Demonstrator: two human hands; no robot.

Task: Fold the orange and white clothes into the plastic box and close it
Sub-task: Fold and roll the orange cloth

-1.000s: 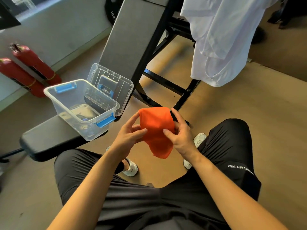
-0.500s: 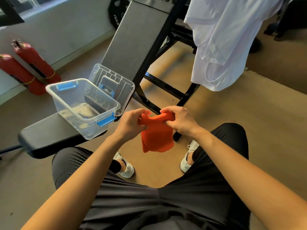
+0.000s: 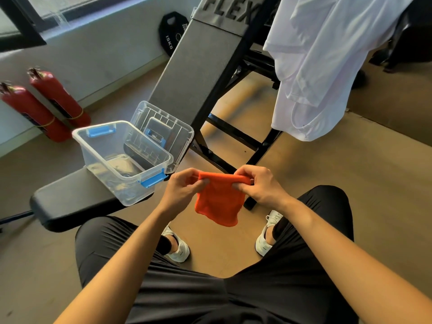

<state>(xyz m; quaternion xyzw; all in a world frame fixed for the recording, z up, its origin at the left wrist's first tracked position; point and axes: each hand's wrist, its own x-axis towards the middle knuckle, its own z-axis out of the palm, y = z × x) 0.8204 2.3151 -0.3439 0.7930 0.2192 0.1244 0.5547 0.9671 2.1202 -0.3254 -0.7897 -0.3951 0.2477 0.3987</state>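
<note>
A folded orange cloth (image 3: 218, 202) hangs in the air between my knees. My left hand (image 3: 183, 185) pinches its top left corner and my right hand (image 3: 257, 184) pinches its top right corner. The clear plastic box (image 3: 100, 148) with blue latches stands open on the black bench seat, just left of my left hand. Its clear lid (image 3: 163, 127) leans upright behind it against the bench back. A white garment (image 3: 315, 66) hangs over the bench frame at the upper right.
The black bench seat (image 3: 70, 202) and its tilted grey back pad (image 3: 198, 66) fill the middle. Two red fire extinguishers (image 3: 42, 106) lie by the left wall. A black weight plate (image 3: 173, 33) leans on the wall. My white shoes (image 3: 266, 232) rest on the tan floor.
Both hands have pulled apart along the cloth's top edge, so the orange cloth now hangs flatter and wider between them. Earlier it was bunched between the hands.
</note>
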